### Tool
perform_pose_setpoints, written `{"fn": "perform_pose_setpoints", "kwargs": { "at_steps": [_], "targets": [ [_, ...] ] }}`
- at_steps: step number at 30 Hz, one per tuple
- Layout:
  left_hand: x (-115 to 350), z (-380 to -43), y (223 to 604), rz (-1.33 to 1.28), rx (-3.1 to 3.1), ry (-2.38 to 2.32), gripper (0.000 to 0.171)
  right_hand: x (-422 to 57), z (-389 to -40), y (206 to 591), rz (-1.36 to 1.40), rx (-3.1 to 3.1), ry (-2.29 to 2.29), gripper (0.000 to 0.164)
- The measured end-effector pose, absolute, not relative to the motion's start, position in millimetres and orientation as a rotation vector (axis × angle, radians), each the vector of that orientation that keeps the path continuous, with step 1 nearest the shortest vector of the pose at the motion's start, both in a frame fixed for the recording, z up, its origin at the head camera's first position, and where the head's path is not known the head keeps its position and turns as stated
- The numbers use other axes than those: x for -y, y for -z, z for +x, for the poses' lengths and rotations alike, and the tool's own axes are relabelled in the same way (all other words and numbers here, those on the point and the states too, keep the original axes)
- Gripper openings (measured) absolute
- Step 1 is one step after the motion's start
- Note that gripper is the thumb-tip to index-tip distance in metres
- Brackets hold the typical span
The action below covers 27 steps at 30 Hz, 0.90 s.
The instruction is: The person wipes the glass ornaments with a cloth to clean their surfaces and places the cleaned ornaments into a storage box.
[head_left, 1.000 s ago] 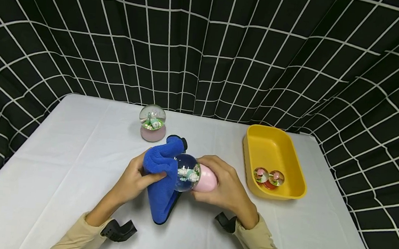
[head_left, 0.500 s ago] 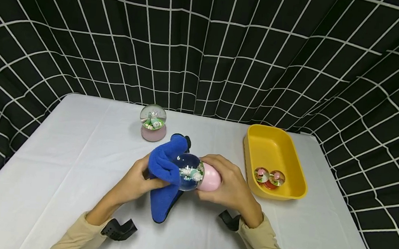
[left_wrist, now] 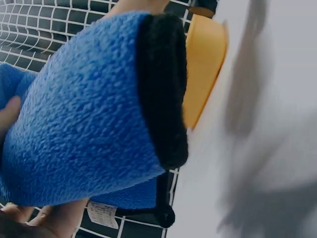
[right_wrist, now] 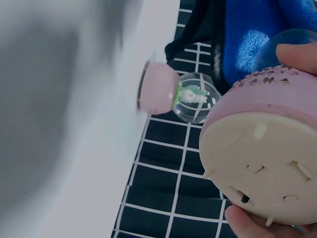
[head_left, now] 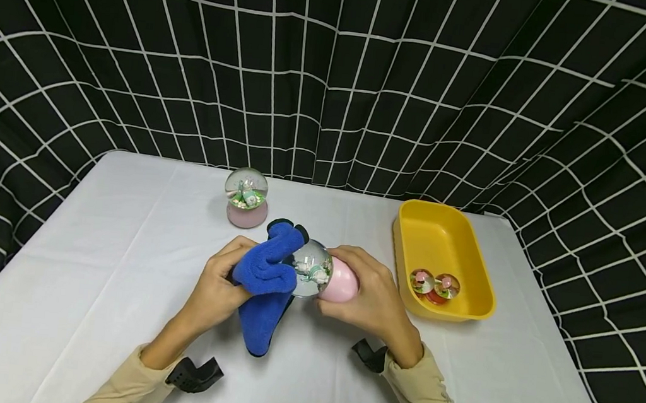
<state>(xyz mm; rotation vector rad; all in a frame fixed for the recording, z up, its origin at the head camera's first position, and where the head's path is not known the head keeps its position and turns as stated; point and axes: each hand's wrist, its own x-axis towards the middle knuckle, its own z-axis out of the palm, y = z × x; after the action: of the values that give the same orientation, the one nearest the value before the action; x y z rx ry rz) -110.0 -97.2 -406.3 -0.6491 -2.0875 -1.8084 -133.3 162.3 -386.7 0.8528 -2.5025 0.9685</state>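
Note:
My right hand [head_left: 370, 290] grips the pink base of a snow globe [head_left: 313, 269], which lies tilted on its side above the table with the glass dome toward the left. In the right wrist view the cream underside of that base [right_wrist: 262, 163] faces the camera. Bunched in my left hand [head_left: 218, 282] is a blue cloth [head_left: 266, 273] with black edging, which covers the left part of the dome. The left wrist view is mostly filled by the folded cloth [left_wrist: 89, 109], with a white tag [left_wrist: 103, 214] at its edge.
A second snow globe [head_left: 247, 199] with a pink base stands upright behind the cloth. To the right is a yellow tray [head_left: 440, 226] holding two small globes [head_left: 434, 287] with red bases. A black gridded curtain [head_left: 287, 78] rises behind the white table [head_left: 96, 259].
The cloth has shifted over the dome and folded differently in my left hand. My right hand still grips the base, and the globe has moved slightly right and up.

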Motion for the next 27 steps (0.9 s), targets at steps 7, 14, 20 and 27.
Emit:
{"fn": "perform_pose_setpoints", "kwargs": {
  "at_steps": [7, 14, 20, 27],
  "targets": [
    [97.7, -108.1, 402.2, -0.639, 2.217, 1.866, 0.052, -162.5, -132.5, 386.3, 0.910, 2.476, -0.884, 0.068],
    [99.1, -110.7, 406.6, -0.706, 2.300, 1.809, 0.056, -159.4, -129.5, 383.0, 1.017, 2.434, -0.731, 0.069],
    [100.9, -111.2, 408.3, -0.681, 2.252, 1.810, 0.044, -157.8, -128.5, 382.9, 1.041, 2.432, -0.711, 0.069],
    [103.1, -112.9, 409.6, -0.629, 2.145, 1.893, 0.032, -159.6, -126.7, 382.5, 1.013, 2.430, -0.891, 0.070]
  ]
}}
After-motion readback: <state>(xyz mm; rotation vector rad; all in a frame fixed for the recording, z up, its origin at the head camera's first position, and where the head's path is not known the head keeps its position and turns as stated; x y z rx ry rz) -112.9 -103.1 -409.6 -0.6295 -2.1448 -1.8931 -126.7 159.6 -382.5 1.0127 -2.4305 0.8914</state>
